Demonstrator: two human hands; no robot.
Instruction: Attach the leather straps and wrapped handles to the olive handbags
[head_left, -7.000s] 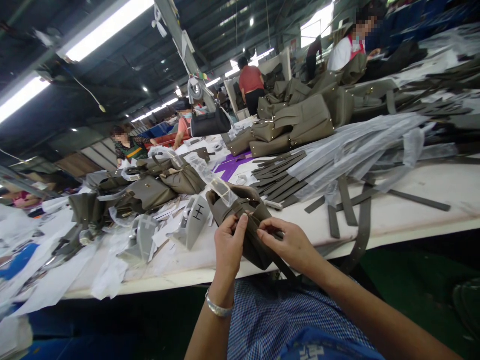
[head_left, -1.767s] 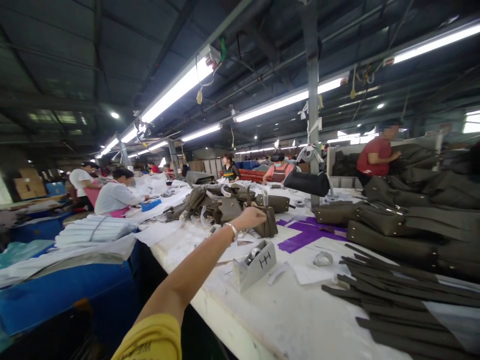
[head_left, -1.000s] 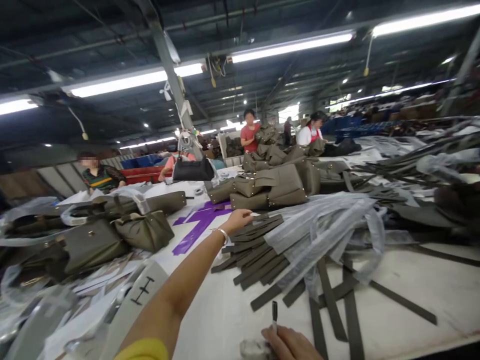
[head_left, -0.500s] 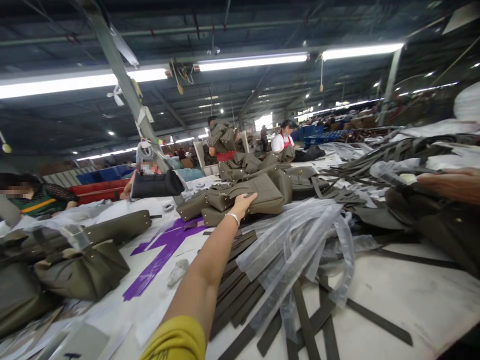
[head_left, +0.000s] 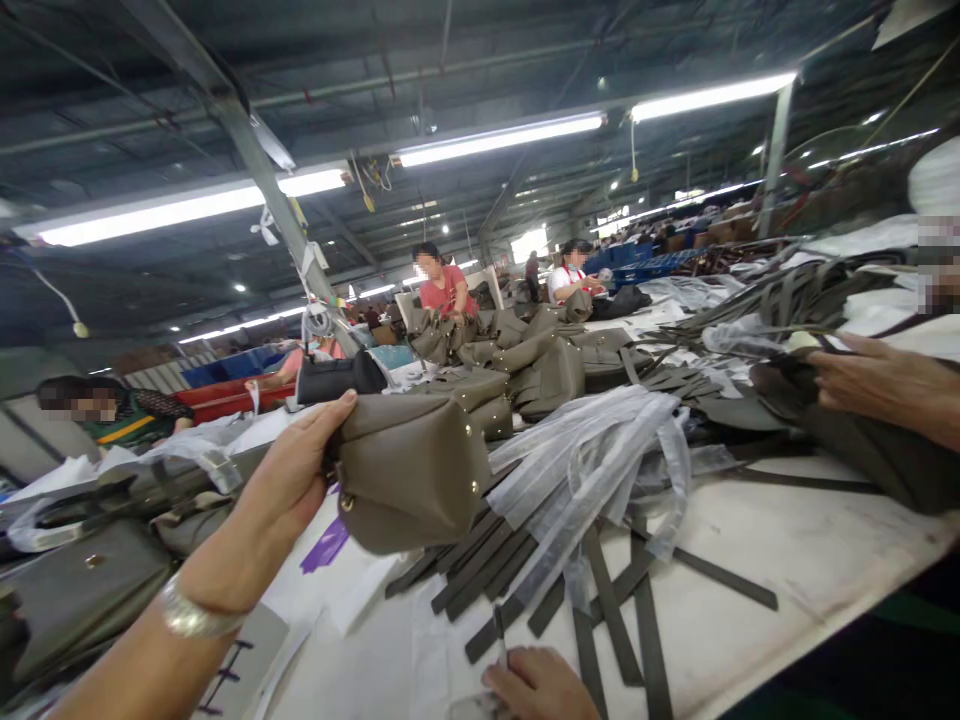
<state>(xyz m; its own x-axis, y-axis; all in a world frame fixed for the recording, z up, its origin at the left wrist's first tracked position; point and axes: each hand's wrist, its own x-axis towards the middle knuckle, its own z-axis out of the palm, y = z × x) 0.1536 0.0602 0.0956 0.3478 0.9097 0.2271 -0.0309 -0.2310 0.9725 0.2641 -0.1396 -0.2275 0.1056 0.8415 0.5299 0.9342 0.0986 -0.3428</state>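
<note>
My left hand [head_left: 289, 480], with a silver bracelet on the wrist, is closed on the end of an olive-grey leather bag [head_left: 409, 470]. It holds the bag up off the white table [head_left: 750, 560], above the dark straps [head_left: 480, 570]. My right hand [head_left: 536, 685] shows only in part at the bottom edge. Its fingers are curled round a thin dark stick-like tool [head_left: 499, 625] that points upward, and something clear lies under the hand.
Clear plastic sleeves [head_left: 592, 460] lie across the straps. A pile of similar bags [head_left: 540, 365] sits further back. Another person's hand [head_left: 877, 385] rests on a dark bag at the right. More bags [head_left: 82, 590] lie left, beside a tape dispenser [head_left: 240, 665]. Co-workers stand beyond.
My left hand reached out to the far pile of bags, took hold of one and drew it back toward me. The view swung from left to right.
</note>
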